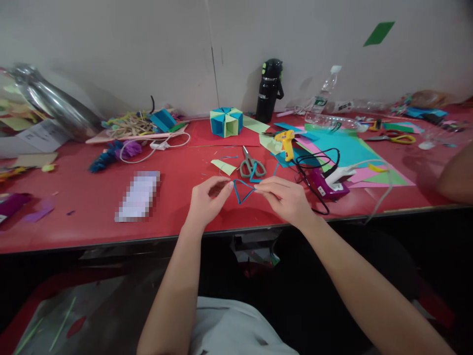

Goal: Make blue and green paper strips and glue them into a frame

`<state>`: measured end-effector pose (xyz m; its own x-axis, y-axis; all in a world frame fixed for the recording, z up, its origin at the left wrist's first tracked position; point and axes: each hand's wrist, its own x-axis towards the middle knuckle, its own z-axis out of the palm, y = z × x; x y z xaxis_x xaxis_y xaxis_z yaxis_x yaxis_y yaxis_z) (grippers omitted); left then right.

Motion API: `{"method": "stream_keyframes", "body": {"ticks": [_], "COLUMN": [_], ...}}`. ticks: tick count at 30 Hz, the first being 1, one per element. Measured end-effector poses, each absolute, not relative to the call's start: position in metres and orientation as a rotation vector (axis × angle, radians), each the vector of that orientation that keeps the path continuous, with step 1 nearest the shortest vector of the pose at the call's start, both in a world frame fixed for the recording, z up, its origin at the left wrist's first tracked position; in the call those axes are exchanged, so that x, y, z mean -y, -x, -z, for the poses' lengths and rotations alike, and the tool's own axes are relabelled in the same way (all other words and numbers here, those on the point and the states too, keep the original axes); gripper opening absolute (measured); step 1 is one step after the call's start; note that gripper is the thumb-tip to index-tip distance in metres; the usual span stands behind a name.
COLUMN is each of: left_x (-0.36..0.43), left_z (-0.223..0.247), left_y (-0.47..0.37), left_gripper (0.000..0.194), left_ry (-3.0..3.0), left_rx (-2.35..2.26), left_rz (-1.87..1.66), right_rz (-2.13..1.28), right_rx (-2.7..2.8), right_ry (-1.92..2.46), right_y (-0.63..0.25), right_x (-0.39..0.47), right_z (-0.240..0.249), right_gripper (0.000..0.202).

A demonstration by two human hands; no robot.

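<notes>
A thin blue paper strip (240, 199), bent into a triangle-like outline, is stretched between my two hands over the table's front edge. My left hand (210, 199) pinches its left corner between thumb and fingers. At the strip's right corner, my right hand (284, 197) has its fingertips pressed together on it. Grey-handled scissors (248, 162) lie just behind the strip, with another folded blue strip (254, 176) over their handles. A pale green paper piece (223, 167) is left of the scissors.
Behind stands a blue and green paper model (226, 122). To the right are a yellow glue gun (286, 144), a purple power strip (328, 186) with cables, and coloured sheets (343, 148). A black bottle (269, 91) stands by the wall; a blurred rectangle (139, 196) lies left. Someone's arm (458, 175) rests far right.
</notes>
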<state>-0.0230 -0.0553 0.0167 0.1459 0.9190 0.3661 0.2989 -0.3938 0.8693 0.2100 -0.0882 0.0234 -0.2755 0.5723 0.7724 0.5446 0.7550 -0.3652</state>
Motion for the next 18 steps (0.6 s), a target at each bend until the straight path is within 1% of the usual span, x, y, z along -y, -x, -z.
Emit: {"method": "stream_keyframes", "body": {"ticks": [5, 10, 15, 18], "left_x": [0.0564, 0.0554, 0.0545, 0.0542], "left_z": [-0.0185, -0.016, -0.0131, -0.0131], "left_y": [0.0171, 0.0148, 0.0147, 0.016], "left_gripper": [0.019, 0.024, 0.026, 0.025], "left_ry": [-1.805, -1.825, -1.903, -1.87], "left_rx": [-1.187, -1.21, -1.216, -1.245], "left_rz": [-1.164, -1.199, -1.267, -1.241], "right_rz": [0.007, 0.031, 0.04, 0.056], "right_rx": [2.039, 2.118, 2.123, 2.134], "right_ry": [0.826, 0.828, 0.848, 0.844], "right_y": [-0.2059, -0.2014, -0.1994, -0.1997], "right_x": [0.0894, 0.0929, 0.0932, 0.0929], "right_z": [-0.0181, -0.0156, -0.0178, -0.0173], "right_gripper": [0.021, 0.028, 0.025, 0.024]}}
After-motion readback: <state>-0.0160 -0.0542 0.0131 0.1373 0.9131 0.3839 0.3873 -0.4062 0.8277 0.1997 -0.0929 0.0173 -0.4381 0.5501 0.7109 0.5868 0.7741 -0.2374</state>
